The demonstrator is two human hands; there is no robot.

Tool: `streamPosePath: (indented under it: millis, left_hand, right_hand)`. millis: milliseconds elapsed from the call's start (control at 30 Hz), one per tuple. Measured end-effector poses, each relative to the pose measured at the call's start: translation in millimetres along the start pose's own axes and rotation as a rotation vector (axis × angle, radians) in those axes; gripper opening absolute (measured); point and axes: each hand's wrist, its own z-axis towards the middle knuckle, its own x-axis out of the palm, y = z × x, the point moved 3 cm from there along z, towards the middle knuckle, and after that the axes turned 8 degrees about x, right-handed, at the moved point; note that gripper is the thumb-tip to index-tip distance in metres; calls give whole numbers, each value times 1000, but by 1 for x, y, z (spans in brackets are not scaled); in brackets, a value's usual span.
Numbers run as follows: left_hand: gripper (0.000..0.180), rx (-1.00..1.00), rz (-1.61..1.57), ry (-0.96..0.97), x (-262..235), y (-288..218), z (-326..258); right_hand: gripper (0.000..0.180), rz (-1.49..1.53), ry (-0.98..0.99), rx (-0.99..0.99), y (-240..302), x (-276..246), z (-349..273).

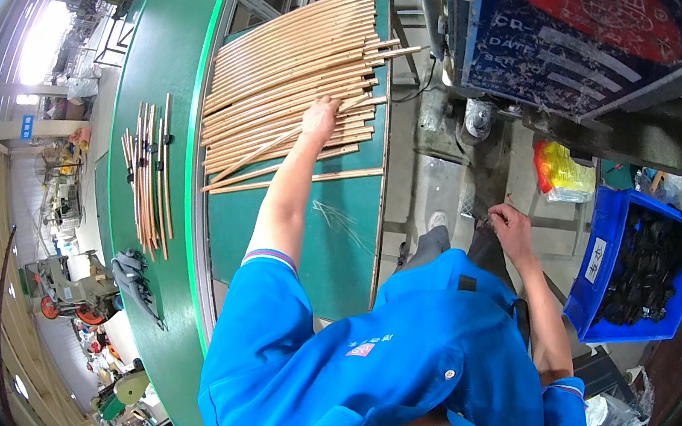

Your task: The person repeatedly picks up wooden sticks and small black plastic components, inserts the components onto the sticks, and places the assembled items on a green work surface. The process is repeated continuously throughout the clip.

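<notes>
Rods under the left hand, bin off to the right

Left hand (320,117) sits on the rods (290,77) spread over the table (336,247); a smaller bundle (148,175) lies further left on the belt (165,43). Right hand (511,227) is near the knee, bin (639,270) just right of it.

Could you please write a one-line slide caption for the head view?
Left hand rests on copper tubes on a green table; right hand holds something small beside a blue bin.

Green table (336,247) carries a pile of copper tubes (289,85).
</notes>
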Motion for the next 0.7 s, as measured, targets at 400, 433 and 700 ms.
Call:
streamPosePath:
  millis: [400, 433, 700]
  left_hand:
    - [25, 178, -16, 91, 11, 11, 0]
    - [24, 179, 50, 111, 13, 8, -5]
    - [19, 180, 107, 57, 18, 16, -18]
  right_hand:
    - [15, 55, 11, 84, -17, 22, 8]
    - [15, 41, 31, 62, -11, 29, 11]
    - [19, -71, 56, -339, 117, 114, 122]
